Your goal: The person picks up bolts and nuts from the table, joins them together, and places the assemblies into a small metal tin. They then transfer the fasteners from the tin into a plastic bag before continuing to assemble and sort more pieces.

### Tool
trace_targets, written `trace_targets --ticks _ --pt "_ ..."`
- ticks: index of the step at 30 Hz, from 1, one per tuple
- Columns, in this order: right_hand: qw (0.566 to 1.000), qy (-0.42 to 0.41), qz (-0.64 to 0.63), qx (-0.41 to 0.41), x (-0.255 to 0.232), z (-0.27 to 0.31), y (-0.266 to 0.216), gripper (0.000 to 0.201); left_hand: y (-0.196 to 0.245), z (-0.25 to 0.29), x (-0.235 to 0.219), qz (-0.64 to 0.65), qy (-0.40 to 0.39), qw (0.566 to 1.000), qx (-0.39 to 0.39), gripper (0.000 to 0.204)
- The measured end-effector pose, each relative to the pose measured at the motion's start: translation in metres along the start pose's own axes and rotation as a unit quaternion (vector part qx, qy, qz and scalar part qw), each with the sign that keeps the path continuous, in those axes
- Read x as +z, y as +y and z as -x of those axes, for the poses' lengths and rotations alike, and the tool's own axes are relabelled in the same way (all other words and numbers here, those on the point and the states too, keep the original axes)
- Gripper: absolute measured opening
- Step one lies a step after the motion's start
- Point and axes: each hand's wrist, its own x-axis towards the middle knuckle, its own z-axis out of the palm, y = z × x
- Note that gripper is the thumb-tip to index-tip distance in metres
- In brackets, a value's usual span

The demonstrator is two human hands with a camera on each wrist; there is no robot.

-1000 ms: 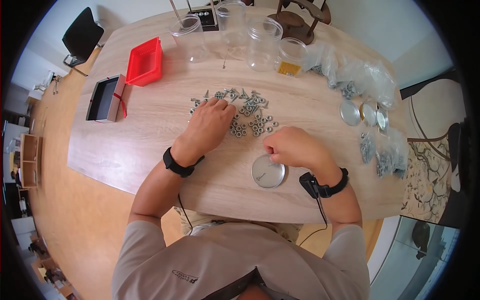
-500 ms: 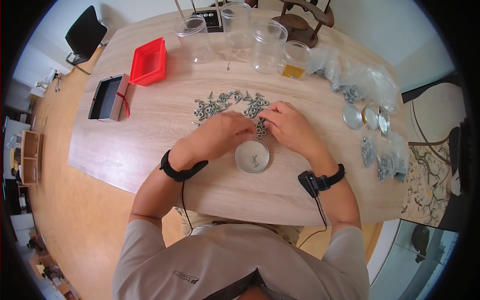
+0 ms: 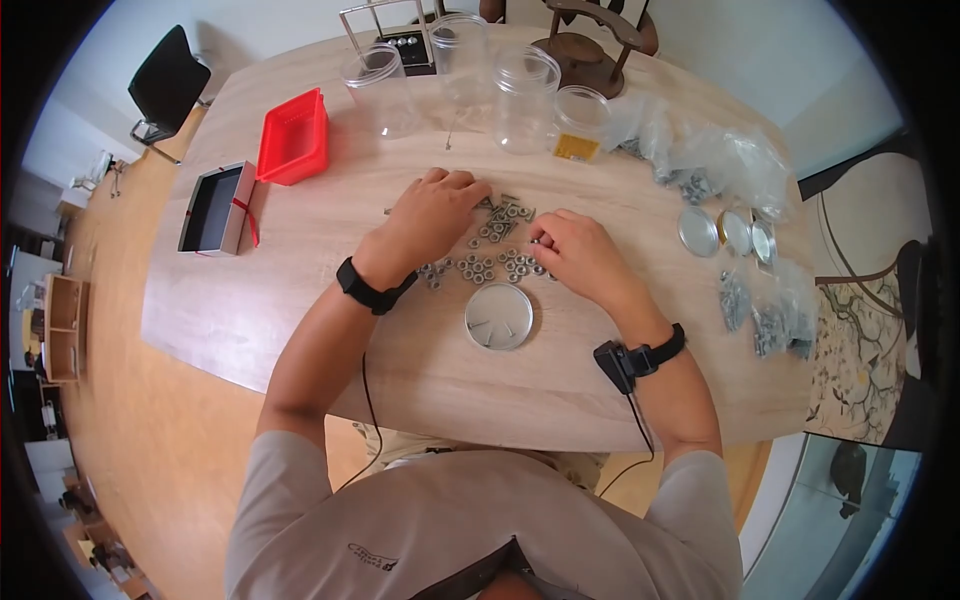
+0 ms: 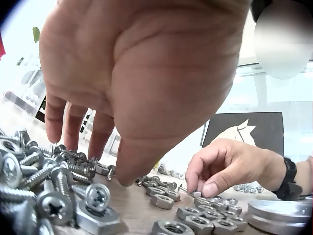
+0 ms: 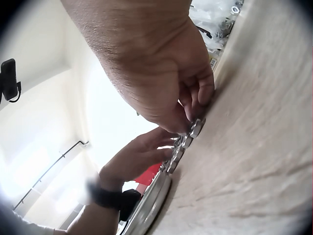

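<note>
Over the pile of screws (image 4: 61, 186) my left hand (image 3: 432, 222) spreads its fingers, tips down among them in the left wrist view. Its thumb reaches to the table beside the screws, and the hand hides much of the pile from above. To the right, my right hand (image 3: 580, 255) has its fingers curled and pinches a small hex nut (image 4: 196, 194) between thumb and fingertips, close to the table. Loose hex nuts (image 3: 476, 268) lie in a band below both hands. A shallow round metal lid (image 3: 499, 345) with a few screws inside lies nearest the body.
Clear plastic jars (image 3: 525, 110) stand at the back. On the left are a red basket (image 3: 318, 150) and a grey open box (image 3: 240, 215). Bags of hardware (image 3: 735, 165) and several metal lids (image 3: 697, 232) lie to the right. Cables trail from both wrist straps.
From over the lid, my left hand has moved up and left onto the screws. The lid first slid left toward the middle and now holds more spread-out screws. My right hand stays by the nuts.
</note>
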Motion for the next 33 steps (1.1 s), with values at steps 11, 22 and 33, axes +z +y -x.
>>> trace_targets --ticks 11,22,33 --pt "0.997 0.068 0.043 0.004 0.01 -0.003 0.004 0.011 0.002 0.01 -0.007 0.07 -0.011 0.996 -0.045 0.028" --pt "0.996 0.076 0.052 -0.016 0.008 -0.001 0.004 0.004 -0.002 0.009 -0.012 0.072 -0.054 0.994 -0.056 0.018" --pt "0.987 -0.065 -0.139 0.051 -0.019 0.005 -0.025 0.011 0.008 0.012 -0.007 -0.029 -0.013 0.998 -0.046 0.014"
